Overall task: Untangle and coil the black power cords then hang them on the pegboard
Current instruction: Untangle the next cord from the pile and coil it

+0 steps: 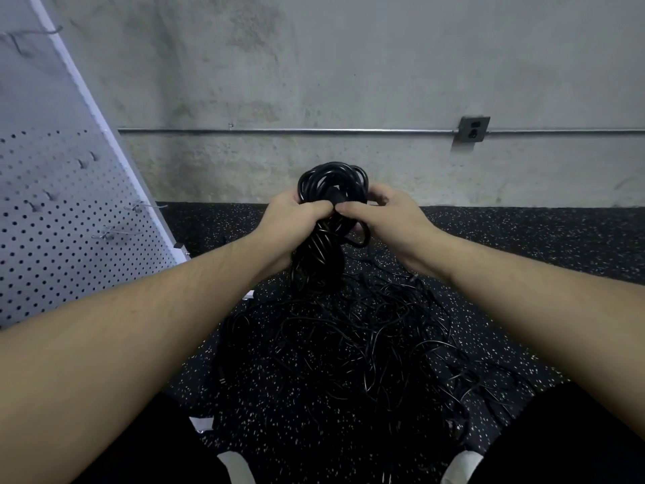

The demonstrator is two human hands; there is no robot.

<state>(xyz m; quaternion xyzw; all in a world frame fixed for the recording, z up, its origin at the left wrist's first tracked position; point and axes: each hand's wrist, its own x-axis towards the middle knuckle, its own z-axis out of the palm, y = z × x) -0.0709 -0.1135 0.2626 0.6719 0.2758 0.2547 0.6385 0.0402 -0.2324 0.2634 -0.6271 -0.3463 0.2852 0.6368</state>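
Two hands on one bundle, centre of frame. Our left hand [293,214] has its fingers wrapped round the waist of the coiled black cord [331,190]; loops stick up above the fist, more strands hang below it. Our right hand [387,213] pinches the same coil from the right side, thumb and fingertips meeting the left hand's knuckles at a thick black plug-like end; exact part hard to tell. Both held up off the floor.

Below, lower centre: loose tangled pile of black cords [366,337] spread on the speckled black floor mat [523,239], between our knees.

Left edge: white pegboard [69,211], tilted in the frame, several bare metal hooks [115,234] on it.

Upper right: grey wall outlet [473,129] on a conduit pipe [279,131] running across the concrete wall [314,64].
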